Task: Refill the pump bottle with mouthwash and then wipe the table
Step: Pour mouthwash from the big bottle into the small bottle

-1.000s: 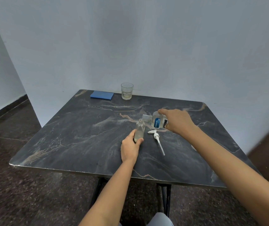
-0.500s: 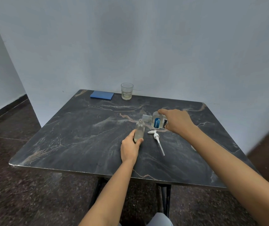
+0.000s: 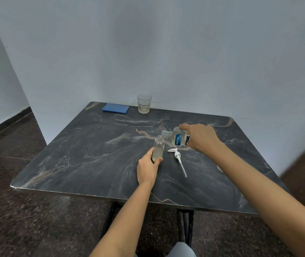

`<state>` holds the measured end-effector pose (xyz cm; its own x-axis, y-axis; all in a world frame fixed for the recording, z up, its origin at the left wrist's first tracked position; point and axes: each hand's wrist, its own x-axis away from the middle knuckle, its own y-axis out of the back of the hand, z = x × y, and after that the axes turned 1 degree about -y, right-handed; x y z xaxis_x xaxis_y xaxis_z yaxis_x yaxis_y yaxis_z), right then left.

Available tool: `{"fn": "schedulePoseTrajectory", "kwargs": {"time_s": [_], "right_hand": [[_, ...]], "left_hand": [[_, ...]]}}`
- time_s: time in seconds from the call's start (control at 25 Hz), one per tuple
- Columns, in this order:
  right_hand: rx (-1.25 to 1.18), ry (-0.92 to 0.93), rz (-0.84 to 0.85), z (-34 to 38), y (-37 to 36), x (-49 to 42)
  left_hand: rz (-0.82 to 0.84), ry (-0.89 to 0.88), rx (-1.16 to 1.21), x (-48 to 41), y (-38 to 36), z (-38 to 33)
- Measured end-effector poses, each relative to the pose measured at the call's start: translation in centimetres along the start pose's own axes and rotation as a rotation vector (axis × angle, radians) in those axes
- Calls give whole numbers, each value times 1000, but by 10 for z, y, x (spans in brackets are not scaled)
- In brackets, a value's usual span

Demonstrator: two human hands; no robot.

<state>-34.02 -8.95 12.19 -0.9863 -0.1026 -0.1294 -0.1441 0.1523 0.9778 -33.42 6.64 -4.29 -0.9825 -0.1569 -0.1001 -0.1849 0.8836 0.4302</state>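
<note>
A small clear pump bottle (image 3: pixel 158 148) stands upright on the dark marble table (image 3: pixel 96 156), its top off and a little pale liquid in the bottom. My left hand (image 3: pixel 147 168) grips its lower part. My right hand (image 3: pixel 200 137) holds a clear mouthwash bottle (image 3: pixel 178 138) with a blue label, tipped on its side with its open neck just above the pump bottle's mouth. The white pump head (image 3: pixel 179 160) with its long tube lies flat on the table just right of the pump bottle.
A folded blue cloth (image 3: pixel 116 108) lies at the table's far left edge. A glass tumbler (image 3: pixel 144 103) with a little liquid stands beside it near the wall. The wall runs close behind the table. Dark floor surrounds the table.
</note>
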Motion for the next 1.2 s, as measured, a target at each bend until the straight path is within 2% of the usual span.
{"fn": "schedulePoseTrajectory", "kwargs": {"time_s": [1.2], "right_hand": [[44,3,16,3,5,-1]], "left_hand": [[2,-15,2,4,4,-6]]}}
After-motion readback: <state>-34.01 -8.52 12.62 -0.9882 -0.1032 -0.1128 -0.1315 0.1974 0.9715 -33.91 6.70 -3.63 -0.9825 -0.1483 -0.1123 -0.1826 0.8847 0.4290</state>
